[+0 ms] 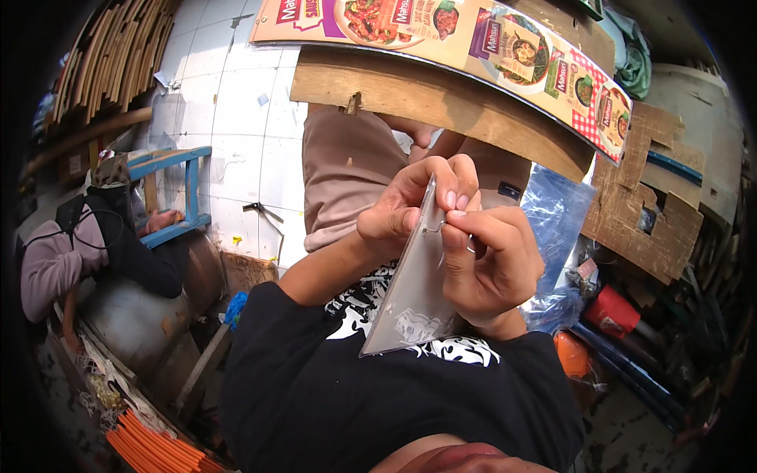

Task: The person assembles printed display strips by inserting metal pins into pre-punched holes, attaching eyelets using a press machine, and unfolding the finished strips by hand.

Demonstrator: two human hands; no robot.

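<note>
In front of my chest my left hand (406, 205) grips the upper end of a thin grey panel (410, 296), which is tilted and seen nearly along its edge. The panel has a clear, shiny covering and small holes near its side. My right hand (497, 264) pinches a thin bent metal wire (471, 246) between thumb and forefinger. One end of the wire meets the panel close to a hole; whether it passes through is hard to make out. Fingertips of both hands are close together at the panel's top.
Beyond my knees, a long printed sheet with food pictures (441, 31) lies along a wooden board (426, 91). Clear plastic sheeting (556, 213) and cut cardboard (646, 205) are at right. To the left are a blue frame (192, 185), a metal cylinder (130, 315) and another person's sleeve (55, 268).
</note>
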